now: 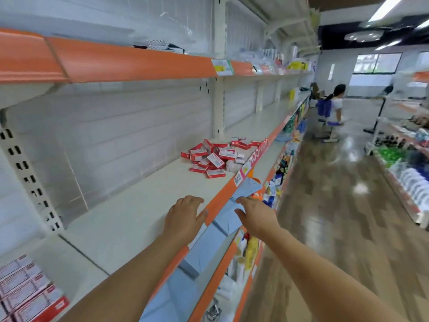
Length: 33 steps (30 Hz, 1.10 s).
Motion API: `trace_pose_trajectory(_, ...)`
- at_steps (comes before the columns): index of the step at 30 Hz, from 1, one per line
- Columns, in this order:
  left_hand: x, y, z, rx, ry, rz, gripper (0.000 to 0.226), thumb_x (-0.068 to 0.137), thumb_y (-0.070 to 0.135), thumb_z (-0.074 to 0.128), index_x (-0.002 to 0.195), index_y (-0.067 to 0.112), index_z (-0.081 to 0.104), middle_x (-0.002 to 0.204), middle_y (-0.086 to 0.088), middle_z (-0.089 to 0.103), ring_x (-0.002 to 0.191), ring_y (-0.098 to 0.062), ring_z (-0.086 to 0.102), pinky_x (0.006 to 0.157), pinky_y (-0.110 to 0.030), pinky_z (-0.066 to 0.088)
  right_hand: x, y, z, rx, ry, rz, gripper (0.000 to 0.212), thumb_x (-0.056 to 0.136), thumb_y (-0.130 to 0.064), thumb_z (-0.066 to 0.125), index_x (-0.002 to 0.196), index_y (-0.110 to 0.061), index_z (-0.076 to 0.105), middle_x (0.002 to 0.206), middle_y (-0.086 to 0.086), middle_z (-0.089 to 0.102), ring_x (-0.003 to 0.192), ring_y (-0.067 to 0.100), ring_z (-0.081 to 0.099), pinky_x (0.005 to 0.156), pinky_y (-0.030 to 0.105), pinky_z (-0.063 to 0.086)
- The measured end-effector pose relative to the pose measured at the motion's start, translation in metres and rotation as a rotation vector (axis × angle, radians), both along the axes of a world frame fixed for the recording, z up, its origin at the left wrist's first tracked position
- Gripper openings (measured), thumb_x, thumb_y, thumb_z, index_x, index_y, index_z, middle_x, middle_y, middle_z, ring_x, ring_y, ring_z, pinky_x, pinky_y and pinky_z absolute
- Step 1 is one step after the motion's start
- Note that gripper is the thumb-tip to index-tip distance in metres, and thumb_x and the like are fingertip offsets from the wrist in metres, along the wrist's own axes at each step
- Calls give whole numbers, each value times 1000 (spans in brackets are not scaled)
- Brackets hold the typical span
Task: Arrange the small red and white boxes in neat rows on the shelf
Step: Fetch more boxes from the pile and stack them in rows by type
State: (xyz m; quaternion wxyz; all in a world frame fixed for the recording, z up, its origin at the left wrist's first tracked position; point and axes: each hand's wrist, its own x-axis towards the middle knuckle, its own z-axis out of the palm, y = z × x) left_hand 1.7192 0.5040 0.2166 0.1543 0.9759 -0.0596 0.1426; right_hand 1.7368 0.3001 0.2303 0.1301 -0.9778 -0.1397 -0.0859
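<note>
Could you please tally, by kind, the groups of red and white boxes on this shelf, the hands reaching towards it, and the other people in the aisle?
Jumbled heap of red and white boxes: 1
Neat block of red and white boxes: 1
Hands, left hand and right hand: 2
Other person in the aisle: 1
Total: 5

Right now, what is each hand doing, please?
Left hand: open, holding nothing, over the shelf.
Right hand: open, holding nothing.
</note>
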Motion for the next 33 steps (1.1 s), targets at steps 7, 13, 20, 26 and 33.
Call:
trace_pose_trajectory(7,81,-7,0,6,-9,70,40,99,40,38,135,26,46,139,6,45,127,-15,38,101,-29,33,98,2,6,8,-6,67,34,98,-20,41,131,-17,50,128,6,56,117,25,51,85,38,50)
trace_pose_trajectory(13,136,-15,3,44,26,174,41,101,35,35,140,24,41,145,4,39,131,-16,36,104,-30,33,167,17,10,-92,18,253,38,97,-17,43,135,-18,47,135,6,51,124,25,46,96,36,45)
trace_pose_trajectory(20,187,-14,-1,84,58,233,43,100,24,36,143,23,36,149,1,36,133,-18,34,107,-32,33,217,36,4,-155,36,359,38,92,-7,42,129,-14,52,127,9,56,116,27,52,92,40,47)
trace_pose_trajectory(26,225,-10,-7,115,85,200,44,98,20,39,142,21,36,146,2,38,134,-18,34,109,-30,29,243,53,-5,-184,14,382,38,91,-9,44,128,-10,51,130,8,53,122,27,44,96,40,43)
trace_pose_trajectory(33,248,7,-13,132,94,190,50,97,23,40,146,20,28,149,3,34,135,-18,30,106,-33,28,252,61,-9,-273,-41,401,41,89,-12,46,131,-12,46,130,7,52,124,28,37,95,41,40)
